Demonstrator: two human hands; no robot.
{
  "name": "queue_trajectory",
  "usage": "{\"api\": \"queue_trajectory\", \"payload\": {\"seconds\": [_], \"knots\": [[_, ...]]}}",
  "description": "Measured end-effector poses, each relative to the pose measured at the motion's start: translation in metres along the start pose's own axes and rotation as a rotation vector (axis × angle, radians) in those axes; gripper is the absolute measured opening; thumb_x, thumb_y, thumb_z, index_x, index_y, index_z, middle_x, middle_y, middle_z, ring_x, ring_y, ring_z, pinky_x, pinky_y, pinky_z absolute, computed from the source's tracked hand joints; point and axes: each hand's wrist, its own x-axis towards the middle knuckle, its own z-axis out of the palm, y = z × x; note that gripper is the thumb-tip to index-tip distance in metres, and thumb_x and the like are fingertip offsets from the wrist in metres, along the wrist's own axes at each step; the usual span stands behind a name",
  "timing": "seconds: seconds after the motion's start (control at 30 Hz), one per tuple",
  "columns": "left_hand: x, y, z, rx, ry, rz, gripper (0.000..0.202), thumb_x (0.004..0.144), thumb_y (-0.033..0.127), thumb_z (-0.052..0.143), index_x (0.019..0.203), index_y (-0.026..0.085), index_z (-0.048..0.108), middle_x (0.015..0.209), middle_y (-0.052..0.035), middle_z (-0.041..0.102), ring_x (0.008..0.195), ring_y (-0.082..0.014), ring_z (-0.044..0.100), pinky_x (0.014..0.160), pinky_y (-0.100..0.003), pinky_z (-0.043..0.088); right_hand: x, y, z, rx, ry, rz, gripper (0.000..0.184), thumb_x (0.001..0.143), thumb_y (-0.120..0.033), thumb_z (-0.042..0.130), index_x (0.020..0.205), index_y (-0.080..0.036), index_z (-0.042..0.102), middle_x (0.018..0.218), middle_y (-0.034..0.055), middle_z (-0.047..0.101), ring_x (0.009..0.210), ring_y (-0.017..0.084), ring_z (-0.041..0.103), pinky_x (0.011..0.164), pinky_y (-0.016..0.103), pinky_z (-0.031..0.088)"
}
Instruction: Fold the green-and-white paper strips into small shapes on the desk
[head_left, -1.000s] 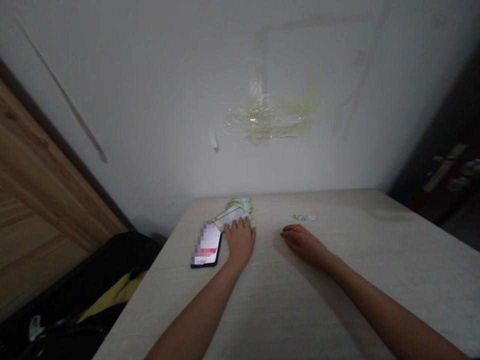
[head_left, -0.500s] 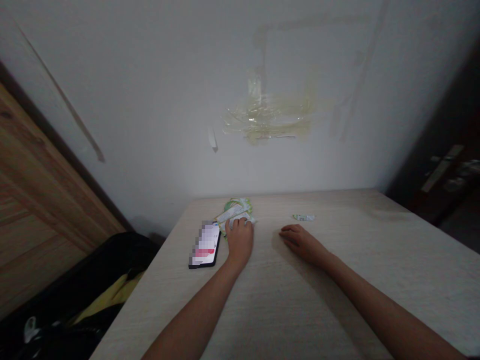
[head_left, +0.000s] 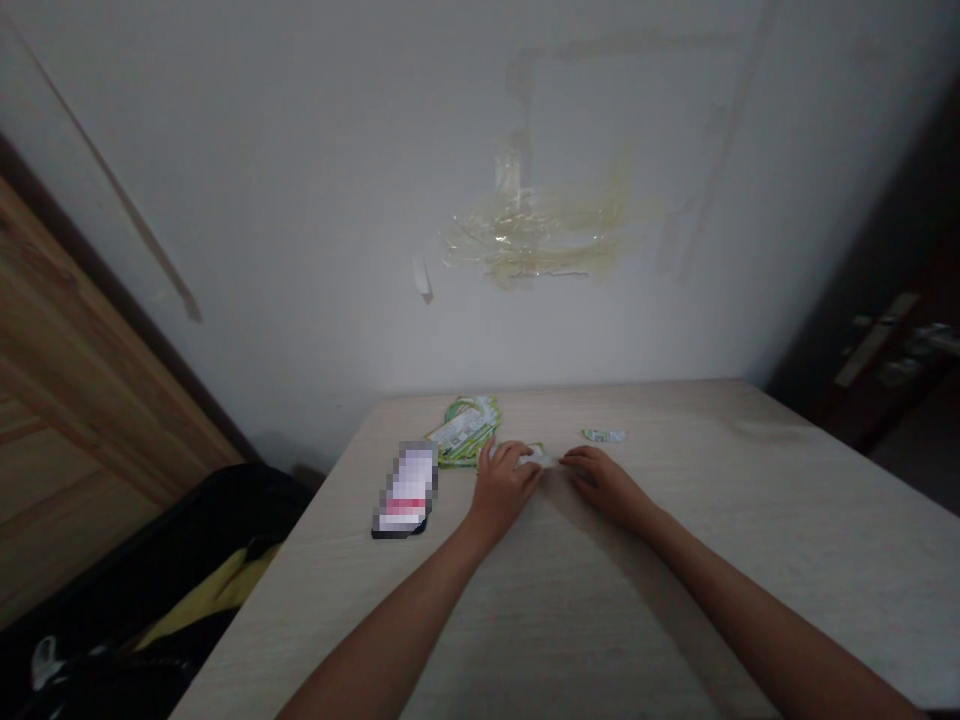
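Note:
My left hand point(head_left: 507, 480) has its fingers closed over a small green-and-white packet point(head_left: 531, 457) just above the table. The packet's right end sticks out past the fingers toward my right hand point(head_left: 604, 485), which rests on the tabletop with its fingers loosely bent and apart. A narrow gap shows between the right fingertips and the packet. Left of my left hand lies a pile of green-and-white packets point(head_left: 466, 425), overlapping each other. Beyond my right hand is a small piece of green-and-white wrapper point(head_left: 604, 436), lying flat.
A phone point(head_left: 406, 490) with a lit, blurred-out screen lies at the left of the pale wooden table point(head_left: 750, 540). The wall point(head_left: 300, 200) with old tape stands behind. A black bag point(head_left: 247, 500) with something yellow sits beyond the left edge. A dark door is at right.
My left hand has moved right from the pile, bringing one packet with it toward my right hand. My right hand has hardly moved.

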Motion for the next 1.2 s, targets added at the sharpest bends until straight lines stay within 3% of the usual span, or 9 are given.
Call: {"api": "queue_trajectory", "payload": {"seconds": [0.17, 0.37, 0.73, 0.93, 1.2], "knots": [[-0.001, 0.001, 0.009, -0.152, -0.127, -0.001, 0.016, 0.091, 0.039, 0.059, 0.094, 0.032, 0.072, 0.106, 0.0016, 0.070, 0.109, -0.0183, 0.057, 0.116, -0.049, 0.014, 0.000, 0.008, 0.001, 0.044, 0.080, 0.011, 0.036, 0.088, -0.019, 0.051, 0.122, -0.021, 0.062, 0.125, 0.0098, 0.062, 0.118, 0.022, 0.055, 0.106, 0.043, 0.042], [-0.001, -0.007, 0.016, -0.334, -0.224, 0.004, 0.020, 0.090, 0.043, 0.058, 0.094, 0.030, 0.072, 0.100, 0.0035, 0.074, 0.102, -0.0165, 0.063, 0.117, -0.045, 0.010, 0.000, 0.004, 0.003, 0.073, -0.025, -0.045, 0.033, 0.089, -0.020, 0.051, 0.117, -0.022, 0.068, 0.118, 0.0083, 0.068, 0.117, 0.022, 0.057, 0.105, 0.043, 0.043], [-0.001, -0.009, 0.017, -0.322, -0.203, -0.018, 0.015, 0.088, 0.037, 0.062, 0.093, 0.027, 0.071, 0.106, 0.0005, 0.072, 0.107, -0.0174, 0.061, 0.117, -0.049, 0.008, 0.000, -0.002, -0.011, -0.084, -0.076, 0.035, 0.025, 0.084, -0.030, 0.060, 0.102, -0.020, 0.073, 0.113, 0.0091, 0.070, 0.107, 0.024, 0.063, 0.099, 0.040, 0.047], [0.000, -0.009, 0.018, -0.246, -0.194, -0.072, 0.013, 0.089, 0.032, 0.061, 0.095, 0.026, 0.070, 0.109, -0.0005, 0.070, 0.109, -0.0184, 0.059, 0.114, -0.049, 0.018, 0.001, 0.004, -0.015, -0.153, -0.083, 0.018, 0.031, 0.082, -0.032, 0.062, 0.108, -0.017, 0.070, 0.113, 0.0121, 0.068, 0.104, 0.025, 0.063, 0.097, 0.039, 0.048], [-0.003, -0.006, 0.018, -0.184, -0.184, -0.065, 0.023, 0.092, 0.034, 0.056, 0.112, 0.028, 0.066, 0.120, -0.0031, 0.065, 0.118, -0.0207, 0.054, 0.117, -0.054, 0.011, -0.002, 0.010, -0.012, -0.120, -0.081, -0.045, 0.032, 0.082, -0.033, 0.064, 0.112, -0.021, 0.070, 0.117, 0.0118, 0.063, 0.108, 0.025, 0.059, 0.099, 0.041, 0.047]]}}
